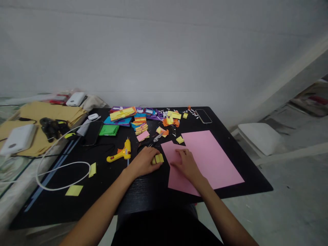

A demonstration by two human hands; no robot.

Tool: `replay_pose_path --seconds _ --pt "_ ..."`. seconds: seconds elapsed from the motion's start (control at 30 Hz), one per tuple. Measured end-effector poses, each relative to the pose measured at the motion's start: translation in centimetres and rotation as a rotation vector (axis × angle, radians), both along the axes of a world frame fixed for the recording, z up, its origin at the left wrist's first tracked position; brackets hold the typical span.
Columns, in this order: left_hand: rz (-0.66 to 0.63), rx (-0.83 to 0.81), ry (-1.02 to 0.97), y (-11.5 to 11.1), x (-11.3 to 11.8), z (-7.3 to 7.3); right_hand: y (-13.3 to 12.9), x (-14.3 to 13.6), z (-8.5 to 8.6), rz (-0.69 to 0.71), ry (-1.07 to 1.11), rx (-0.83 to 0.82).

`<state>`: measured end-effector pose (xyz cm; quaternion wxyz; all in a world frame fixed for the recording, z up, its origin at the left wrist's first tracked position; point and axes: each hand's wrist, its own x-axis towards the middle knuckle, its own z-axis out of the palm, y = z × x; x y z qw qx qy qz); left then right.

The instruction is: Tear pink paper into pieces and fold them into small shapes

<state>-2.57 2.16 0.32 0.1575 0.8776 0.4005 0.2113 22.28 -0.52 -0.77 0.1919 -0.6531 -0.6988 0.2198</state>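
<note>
Two bare hands at work over the black desk [148, 196]. Left hand [150, 160]: fingers curled around a small folded yellow paper piece [158, 159], which lies just beside the left edge of the pink paper [214, 157]. Right hand [186, 164]: lowered onto the pink paper, thumb and fingers parted, grasp released. Scissors [158, 137], partly open, lie just beyond the left hand. Yellow glue gun [123, 152] lies on its side to the left of that hand, nozzle pointing away from the person. Farther back: green paper stack [109, 130], a bundle of yellow strips [123, 113] on blue paper, and orange, white and purple scraps (cut quite small). Smartphone [203, 116] near the far right corner. White cable [64, 166] loops across the left side, near a yellow slip [74, 190]
</note>
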Motion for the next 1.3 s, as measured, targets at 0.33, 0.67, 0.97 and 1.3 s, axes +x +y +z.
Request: replay_pose_path --seconds 0.33,0.67,0.97,1.3 --pt "0.054 -0.095 -0.145 0.1 -0.5 0.4 1.0 -1.8 2.4 0.111 0.283 0.01" --pt "0.077 -0.274 -0.257 -0.8 -0.9 1.8 4.0 -5.2 2.7 0.272 0.751 -0.323" --pt "0.136 -0.353 -0.186 -2.8 -1.9 1.4 2.6 -4.1 3.0 0.252 0.545 -0.251" --pt "0.422 0.042 0.054 -3.0 -7.4 1.5 1.6 -0.4 1.3 0.142 0.051 0.179"
